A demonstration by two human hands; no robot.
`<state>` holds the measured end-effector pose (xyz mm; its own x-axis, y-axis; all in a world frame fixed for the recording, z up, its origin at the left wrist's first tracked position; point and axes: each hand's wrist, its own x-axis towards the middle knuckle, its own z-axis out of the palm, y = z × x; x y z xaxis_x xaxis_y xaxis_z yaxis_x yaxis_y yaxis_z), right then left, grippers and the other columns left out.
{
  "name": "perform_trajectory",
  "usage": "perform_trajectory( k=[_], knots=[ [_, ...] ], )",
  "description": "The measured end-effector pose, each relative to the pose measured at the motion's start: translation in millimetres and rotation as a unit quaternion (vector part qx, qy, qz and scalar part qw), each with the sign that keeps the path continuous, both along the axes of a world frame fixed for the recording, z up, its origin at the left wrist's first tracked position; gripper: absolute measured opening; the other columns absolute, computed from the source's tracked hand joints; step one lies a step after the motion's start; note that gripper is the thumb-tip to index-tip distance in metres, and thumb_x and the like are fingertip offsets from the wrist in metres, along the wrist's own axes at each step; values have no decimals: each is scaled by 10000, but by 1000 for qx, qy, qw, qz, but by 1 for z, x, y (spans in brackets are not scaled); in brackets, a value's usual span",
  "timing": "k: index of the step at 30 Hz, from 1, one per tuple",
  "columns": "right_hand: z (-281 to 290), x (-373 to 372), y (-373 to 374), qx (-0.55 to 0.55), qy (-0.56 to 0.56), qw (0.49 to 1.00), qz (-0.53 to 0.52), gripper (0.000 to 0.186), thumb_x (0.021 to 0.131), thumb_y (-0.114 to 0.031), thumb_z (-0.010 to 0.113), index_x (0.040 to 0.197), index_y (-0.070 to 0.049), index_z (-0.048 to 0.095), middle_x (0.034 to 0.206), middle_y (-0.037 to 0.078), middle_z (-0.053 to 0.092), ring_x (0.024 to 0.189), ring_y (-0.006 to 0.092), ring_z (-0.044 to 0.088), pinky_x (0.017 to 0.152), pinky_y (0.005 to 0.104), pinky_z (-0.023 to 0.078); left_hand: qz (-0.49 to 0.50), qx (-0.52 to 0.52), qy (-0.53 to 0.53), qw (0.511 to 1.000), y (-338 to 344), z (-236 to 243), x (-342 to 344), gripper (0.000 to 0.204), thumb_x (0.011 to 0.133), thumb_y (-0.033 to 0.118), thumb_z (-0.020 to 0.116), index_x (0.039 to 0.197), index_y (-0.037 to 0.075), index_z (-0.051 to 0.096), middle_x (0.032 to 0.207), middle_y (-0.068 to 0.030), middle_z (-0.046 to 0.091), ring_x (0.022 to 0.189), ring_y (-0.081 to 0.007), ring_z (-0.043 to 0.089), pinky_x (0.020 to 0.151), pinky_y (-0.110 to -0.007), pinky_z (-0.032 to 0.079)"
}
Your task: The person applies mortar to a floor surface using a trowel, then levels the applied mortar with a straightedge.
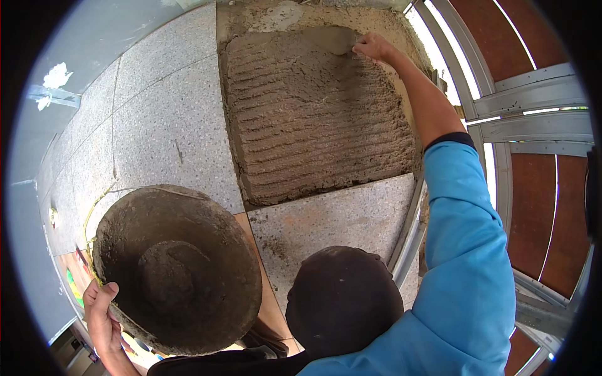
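My left hand (102, 313) grips the near left rim of a mortar-crusted bucket (219, 232), thumb over the edge. The bucket tips toward me, and a lump of wet grey mortar (166, 272) lies at its bottom. At the far end of my outstretched arm, my right hand (373, 48) is closed round the handle of a trowel (338, 41), most of which the fingers hide. Its mortar-smeared blade lies over the far edge of a ridged mortar bed (313, 125). Ridges run across the bed, and a smoother patch shows near the blade.
Speckled grey tiles (169, 125) border the bed on the left, another tile (326, 219) on the near side. A metal frame with brown panels (533, 194) stands along the right. A grey-blue wall (37, 144) rises at far left. My dark-covered knee (345, 301) is at the bottom.
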<state>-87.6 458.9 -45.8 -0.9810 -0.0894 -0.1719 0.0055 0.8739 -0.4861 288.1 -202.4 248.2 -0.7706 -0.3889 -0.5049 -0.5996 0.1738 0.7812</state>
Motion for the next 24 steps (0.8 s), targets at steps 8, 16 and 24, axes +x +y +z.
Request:
perform_trajectory(
  k=[8,16,24],
  knots=[
    [-32,13,15,-76,9,974,-216,365,936,-276,611,792,56,661,689,209,661,558,311,632,570,475,513,16,-9,2,1000,2,-4,-2,99,859,24,635,955,29,660,837,10,638,664,-44,528,628,-217,438],
    [-10,63,15,-181,-68,928,-318,364,979,-291,608,750,-8,605,660,149,621,539,227,597,516,408,527,25,14,8,1000,5,-2,-5,94,851,41,659,810,90,589,807,27,610,700,-47,522,656,-217,424],
    [99,221,-129,-117,62,990,45,242,968,-233,595,937,-66,768,832,76,742,517,102,541,473,290,491,10,-34,18,999,5,-5,-3,141,847,57,680,786,106,563,797,30,598,693,-43,489,667,-214,397]
  ],
)
